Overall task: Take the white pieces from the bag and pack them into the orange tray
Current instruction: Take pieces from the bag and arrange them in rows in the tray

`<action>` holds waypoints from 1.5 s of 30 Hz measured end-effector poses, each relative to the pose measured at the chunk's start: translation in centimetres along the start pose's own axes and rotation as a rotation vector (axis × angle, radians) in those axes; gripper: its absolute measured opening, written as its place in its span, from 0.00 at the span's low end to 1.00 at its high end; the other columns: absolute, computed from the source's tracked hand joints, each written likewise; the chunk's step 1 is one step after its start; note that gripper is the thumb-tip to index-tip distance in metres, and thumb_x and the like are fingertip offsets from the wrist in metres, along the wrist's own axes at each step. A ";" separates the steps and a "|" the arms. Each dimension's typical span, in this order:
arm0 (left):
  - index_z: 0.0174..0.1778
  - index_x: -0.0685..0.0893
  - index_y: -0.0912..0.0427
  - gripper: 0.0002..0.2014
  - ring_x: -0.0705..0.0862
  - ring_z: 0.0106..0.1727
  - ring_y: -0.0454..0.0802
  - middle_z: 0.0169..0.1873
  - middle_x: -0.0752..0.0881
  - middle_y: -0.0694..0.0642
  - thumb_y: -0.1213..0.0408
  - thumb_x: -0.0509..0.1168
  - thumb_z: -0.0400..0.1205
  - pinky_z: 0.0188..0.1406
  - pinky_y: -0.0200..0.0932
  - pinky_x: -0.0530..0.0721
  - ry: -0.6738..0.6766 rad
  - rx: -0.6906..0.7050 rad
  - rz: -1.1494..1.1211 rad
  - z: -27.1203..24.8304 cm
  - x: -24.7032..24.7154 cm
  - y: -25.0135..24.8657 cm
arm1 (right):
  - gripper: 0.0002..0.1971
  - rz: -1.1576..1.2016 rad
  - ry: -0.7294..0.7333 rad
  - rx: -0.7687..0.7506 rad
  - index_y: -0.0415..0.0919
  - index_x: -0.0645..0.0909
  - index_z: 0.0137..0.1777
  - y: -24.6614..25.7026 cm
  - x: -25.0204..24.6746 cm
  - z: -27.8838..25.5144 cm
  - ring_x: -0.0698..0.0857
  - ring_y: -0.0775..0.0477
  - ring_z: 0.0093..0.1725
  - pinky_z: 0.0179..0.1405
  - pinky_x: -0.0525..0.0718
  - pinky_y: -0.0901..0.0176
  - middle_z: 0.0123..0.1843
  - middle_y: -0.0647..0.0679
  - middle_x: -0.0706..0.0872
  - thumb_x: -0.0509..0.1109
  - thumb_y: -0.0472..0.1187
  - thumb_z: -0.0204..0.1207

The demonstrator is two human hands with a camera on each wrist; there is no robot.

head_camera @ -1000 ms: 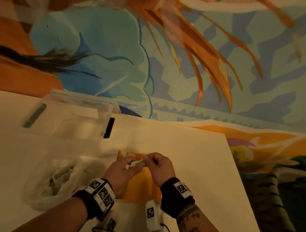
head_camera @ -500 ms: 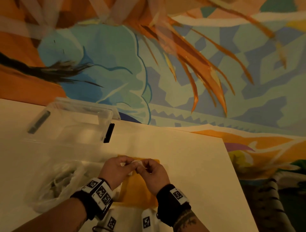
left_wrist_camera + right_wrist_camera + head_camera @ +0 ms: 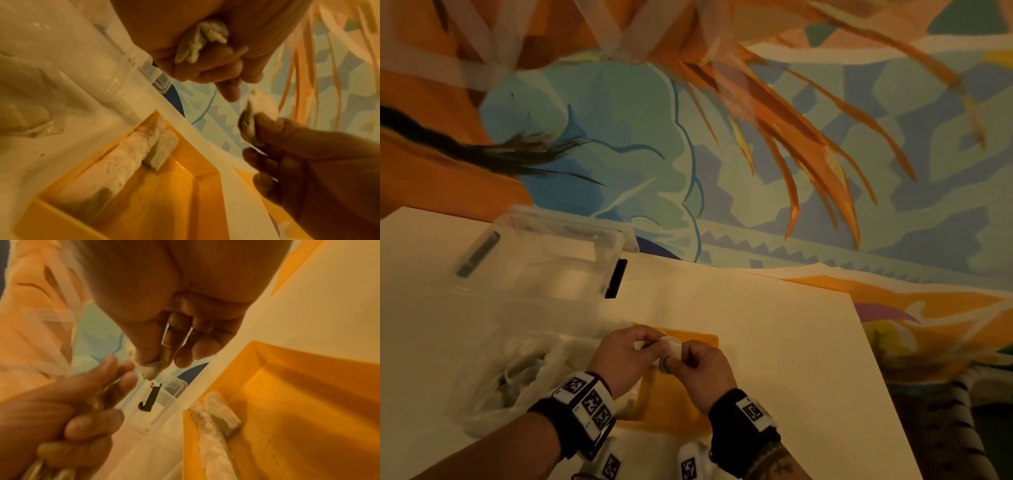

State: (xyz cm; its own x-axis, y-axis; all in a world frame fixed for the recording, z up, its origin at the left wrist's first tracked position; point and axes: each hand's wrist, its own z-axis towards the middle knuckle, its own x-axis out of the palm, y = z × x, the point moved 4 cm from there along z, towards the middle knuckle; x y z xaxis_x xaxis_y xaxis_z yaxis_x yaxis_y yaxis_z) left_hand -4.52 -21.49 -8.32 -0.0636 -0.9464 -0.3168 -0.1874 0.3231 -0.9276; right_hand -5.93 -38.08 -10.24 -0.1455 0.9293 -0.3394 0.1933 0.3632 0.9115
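— Where do your hands stand right now?

— Your right hand (image 3: 700, 368) pinches one small white piece (image 3: 262, 105) between thumb and fingertips. Your left hand (image 3: 625, 356) is curled round a bunch of further white pieces (image 3: 202, 38) in its palm. Both hover close together, directly above the orange tray (image 3: 168, 194).

— So which way does the piece have to go?

— Straight down and a little to your left, I'd judge. A row of packed pieces (image 3: 213, 426) already lies along the tray's left wall, long axis running near to far, with one short piece just beside it on the right. Your right hand is the one holding a single piece, so I'd expect it to place.

— Is there room?

— Plenty: the tray floor to the right of that row is bare orange. Line your piece's long side up with the row. The plastic bag (image 3: 510, 380) sits to the left of the tray, with the clear lidded box (image 3: 544, 260) farther back, both off your path.
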 end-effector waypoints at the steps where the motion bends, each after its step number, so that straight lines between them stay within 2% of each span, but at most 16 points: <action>1: 0.40 0.90 0.43 0.05 0.87 0.36 0.34 0.35 0.91 0.42 0.60 0.75 0.78 0.39 0.33 0.81 -0.018 -0.006 -0.026 0.2 -0.5 0.1 | 0.19 -0.001 -0.005 -0.001 0.44 0.70 0.29 -0.1 0.0 0.4 0.65 0.51 0.29 0.29 0.67 0.59 0.29 0.48 0.68 0.77 0.43 0.73; 4: 0.44 0.90 0.46 0.02 0.84 0.28 0.38 0.35 0.91 0.45 0.58 0.72 0.80 0.33 0.38 0.80 -0.113 -0.034 -0.036 1.3 -2.6 0.7 | 0.19 -0.021 -0.117 0.029 0.39 0.70 0.32 -0.8 -0.9 2.2 0.67 0.50 0.31 0.32 0.68 0.54 0.30 0.46 0.69 0.75 0.46 0.73; 6: 0.42 0.89 0.45 0.03 0.79 0.27 0.41 0.39 0.90 0.47 0.55 0.71 0.80 0.31 0.41 0.77 -0.145 -0.089 0.001 2.3 -4.1 1.9 | 0.14 -0.009 -0.166 0.068 0.38 0.77 0.36 -1.3 -1.4 3.2 0.73 0.49 0.32 0.33 0.73 0.53 0.31 0.42 0.76 0.74 0.46 0.74; 8: 0.39 0.88 0.45 0.04 0.77 0.28 0.44 0.40 0.91 0.49 0.52 0.72 0.79 0.33 0.42 0.77 -0.145 -0.146 0.072 3.1 -4.9 3.5 | 0.09 -0.002 -0.156 0.129 0.43 0.83 0.39 -2.2 -1.3 3.9 0.79 0.48 0.35 0.36 0.80 0.51 0.35 0.43 0.84 0.74 0.47 0.75; 10: 0.39 0.87 0.45 0.05 0.78 0.29 0.44 0.42 0.91 0.51 0.50 0.71 0.79 0.33 0.41 0.77 -0.111 -0.187 0.193 3.5 -5.2 5.0 | 0.06 -0.010 -0.120 0.200 0.48 0.84 0.40 -3.2 -0.5 4.6 0.82 0.48 0.37 0.42 0.85 0.49 0.37 0.49 0.86 0.75 0.48 0.75; 13: 0.45 0.87 0.43 0.06 0.81 0.35 0.44 0.45 0.88 0.47 0.47 0.71 0.78 0.37 0.40 0.79 -0.024 -0.240 0.367 3.4 -4.8 6.7 | 0.09 -0.074 -0.045 0.319 0.44 0.83 0.41 -5.1 1.1 5.4 0.80 0.46 0.37 0.41 0.83 0.49 0.37 0.48 0.84 0.76 0.48 0.74; 16: 0.54 0.86 0.43 0.14 0.83 0.40 0.45 0.50 0.86 0.45 0.43 0.72 0.76 0.39 0.40 0.82 0.080 -0.313 0.452 3.0 -4.0 8.4 | 0.09 -0.207 0.017 0.399 0.50 0.80 0.37 -6.5 2.8 6.2 0.87 0.39 0.43 0.42 0.87 0.47 0.39 0.45 0.87 0.77 0.51 0.71; 18: 0.58 0.85 0.43 0.19 0.84 0.44 0.46 0.54 0.87 0.46 0.42 0.73 0.74 0.46 0.42 0.84 0.129 -0.346 0.486 3.0 -3.6 9.2 | 0.07 -0.290 0.049 0.443 0.49 0.83 0.41 -6.8 3.7 6.5 0.89 0.40 0.47 0.46 0.88 0.48 0.45 0.45 0.90 0.76 0.51 0.72; 20: 0.62 0.84 0.44 0.21 0.82 0.48 0.44 0.57 0.88 0.47 0.45 0.74 0.74 0.52 0.39 0.82 0.167 -0.342 0.531 3.0 -3.5 9.5 | 0.09 -0.299 0.060 0.491 0.48 0.85 0.47 -7.3 4.2 6.9 0.89 0.43 0.47 0.46 0.89 0.52 0.46 0.46 0.90 0.76 0.50 0.72; 23: 0.62 0.84 0.44 0.19 0.80 0.51 0.41 0.58 0.88 0.47 0.48 0.74 0.76 0.55 0.37 0.79 0.193 -0.311 0.574 3.3 -3.3 9.5 | 0.09 -0.255 0.050 0.555 0.49 0.84 0.42 -7.8 4.9 7.5 0.87 0.45 0.42 0.42 0.87 0.53 0.44 0.47 0.90 0.79 0.51 0.69; 26: 0.60 0.85 0.44 0.16 0.82 0.51 0.41 0.55 0.89 0.46 0.49 0.73 0.77 0.54 0.35 0.76 0.227 -0.298 0.599 3.5 -3.2 9.5 | 0.10 -0.243 0.053 0.574 0.50 0.82 0.37 -8.4 5.5 8.3 0.82 0.47 0.38 0.41 0.85 0.53 0.40 0.50 0.86 0.80 0.51 0.69; 30: 0.59 0.86 0.44 0.16 0.85 0.53 0.43 0.52 0.89 0.47 0.50 0.74 0.76 0.54 0.35 0.79 0.237 -0.306 0.571 3.8 -3.2 9.9 | 0.21 -0.302 0.025 0.604 0.44 0.82 0.57 -8.8 5.4 9.2 0.84 0.45 0.49 0.52 0.86 0.53 0.53 0.49 0.87 0.81 0.52 0.68; 34: 0.57 0.86 0.43 0.15 0.85 0.53 0.42 0.52 0.88 0.46 0.48 0.75 0.75 0.54 0.36 0.80 0.241 -0.320 0.550 3.9 -3.2 10.4 | 0.26 -0.362 0.024 0.615 0.42 0.80 0.64 -9.0 5.5 9.5 0.83 0.44 0.52 0.52 0.83 0.55 0.56 0.47 0.86 0.79 0.53 0.70; 38: 0.56 0.86 0.44 0.16 0.85 0.52 0.42 0.48 0.87 0.45 0.47 0.75 0.74 0.55 0.38 0.82 0.243 -0.334 0.549 3.9 -3.2 10.6 | 0.25 -0.407 0.041 0.621 0.43 0.81 0.60 -9.0 5.9 9.5 0.86 0.43 0.54 0.54 0.86 0.52 0.56 0.46 0.87 0.79 0.56 0.68; 41: 0.58 0.83 0.46 0.20 0.84 0.48 0.43 0.45 0.85 0.45 0.47 0.76 0.72 0.48 0.36 0.79 0.218 -0.334 0.546 3.9 -3.4 10.2 | 0.26 -0.413 0.038 0.610 0.43 0.79 0.60 -8.6 5.7 9.2 0.85 0.43 0.55 0.53 0.85 0.53 0.56 0.47 0.85 0.79 0.56 0.68; 45: 0.63 0.76 0.45 0.30 0.83 0.52 0.47 0.57 0.86 0.53 0.46 0.79 0.68 0.51 0.41 0.82 0.149 -0.341 0.424 3.7 -3.6 9.4 | 0.25 -0.273 -0.044 0.521 0.45 0.75 0.62 -6.5 4.8 8.1 0.82 0.46 0.52 0.51 0.84 0.54 0.53 0.51 0.82 0.78 0.53 0.70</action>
State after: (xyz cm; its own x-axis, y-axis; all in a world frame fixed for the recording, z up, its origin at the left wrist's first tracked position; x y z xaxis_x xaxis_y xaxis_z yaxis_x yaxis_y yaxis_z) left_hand -2.43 -15.02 -16.67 -0.3357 -0.7312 -0.5938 -0.4193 0.6805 -0.6009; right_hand -0.08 -35.43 -19.72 -0.2191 0.7956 -0.5648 0.6074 0.5642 0.5592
